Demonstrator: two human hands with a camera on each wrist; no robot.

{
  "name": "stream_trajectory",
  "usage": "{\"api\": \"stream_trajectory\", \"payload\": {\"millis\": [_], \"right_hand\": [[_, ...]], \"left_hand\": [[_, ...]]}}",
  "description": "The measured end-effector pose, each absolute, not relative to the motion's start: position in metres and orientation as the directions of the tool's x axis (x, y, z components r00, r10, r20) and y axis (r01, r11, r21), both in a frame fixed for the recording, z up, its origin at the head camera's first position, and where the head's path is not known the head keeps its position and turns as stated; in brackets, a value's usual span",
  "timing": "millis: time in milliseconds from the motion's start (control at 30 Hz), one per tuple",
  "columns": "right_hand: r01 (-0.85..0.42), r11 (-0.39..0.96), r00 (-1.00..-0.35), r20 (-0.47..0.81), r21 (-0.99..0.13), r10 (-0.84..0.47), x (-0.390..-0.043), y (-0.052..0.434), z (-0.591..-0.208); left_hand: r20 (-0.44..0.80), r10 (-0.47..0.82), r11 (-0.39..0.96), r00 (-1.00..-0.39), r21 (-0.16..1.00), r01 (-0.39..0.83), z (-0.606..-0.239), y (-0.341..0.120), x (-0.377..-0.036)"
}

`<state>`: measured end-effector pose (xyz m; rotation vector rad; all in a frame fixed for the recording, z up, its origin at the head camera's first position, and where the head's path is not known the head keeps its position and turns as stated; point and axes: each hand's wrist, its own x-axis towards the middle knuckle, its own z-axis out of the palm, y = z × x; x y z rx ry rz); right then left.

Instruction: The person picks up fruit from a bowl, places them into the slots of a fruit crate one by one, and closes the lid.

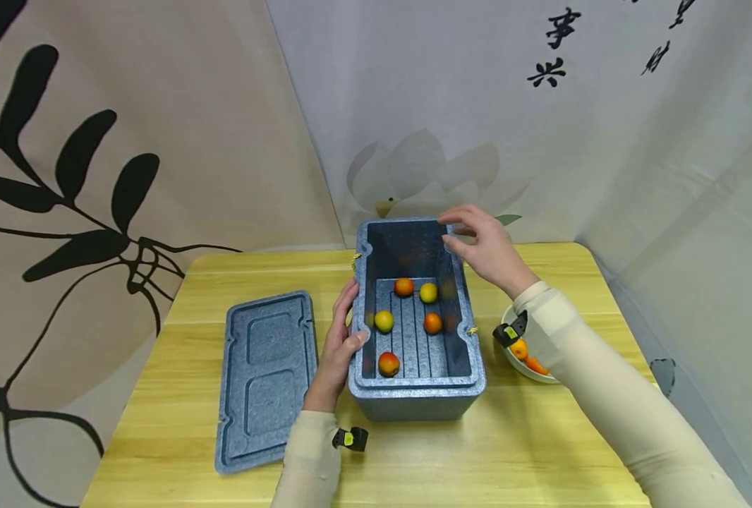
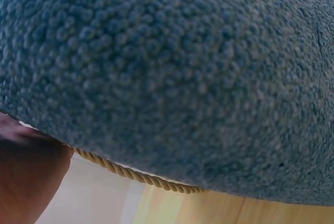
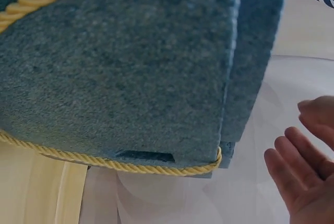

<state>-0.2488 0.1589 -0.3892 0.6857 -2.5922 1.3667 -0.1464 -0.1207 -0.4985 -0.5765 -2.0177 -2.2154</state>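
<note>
Foam box (image 1: 417, 384) sits mid-worktop (image 1: 528, 451), five fruits (image 1: 389, 363) loose inside. Left hand (image 1: 338, 346) fingers flat against its left wall; right hand (image 1: 484, 243) relaxed, spread near the far-right rim, not gripping. Risk: one-sided push slides or tips the box, fruit rolls.

Yellow wooden table (image 1: 541, 451) against pale, perhaps fabric, backdrops with leaf and lotus prints.

You are in a staged recording corner rather than a lived-in room: printed fabric backdrops (image 1: 160, 141) with black leaves, a pale lotus and brush characters hang as walls around a small yellow wooden worktop (image 1: 541, 437), and both your wrists carry small strapped cameras.
</note>
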Motion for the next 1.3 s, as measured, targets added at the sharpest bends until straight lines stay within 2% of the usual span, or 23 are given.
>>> {"api": "stream_trajectory", "payload": {"millis": [367, 600, 1300], "right_hand": [[-0.445, 0.437, -0.893, 0.351, -0.782, -0.282, -0.241, 0.18, -0.393], [-0.437, 0.485, -0.899, 0.351, -0.758, -0.261, -0.234, 0.196, -0.4], [-0.323, 0.542, -0.945, 0.3, -0.776, -0.134, -0.217, 0.231, -0.43]], "left_hand": [[0.338, 0.188, -0.138, -0.922, 0.939, 0.316, -0.499, -0.121, -0.146], [0.331, 0.189, -0.139, -0.925, 0.941, 0.308, -0.499, -0.12, -0.147], [0.32, 0.179, -0.124, -0.93, 0.945, 0.302, -0.497, -0.12, -0.146]]}}
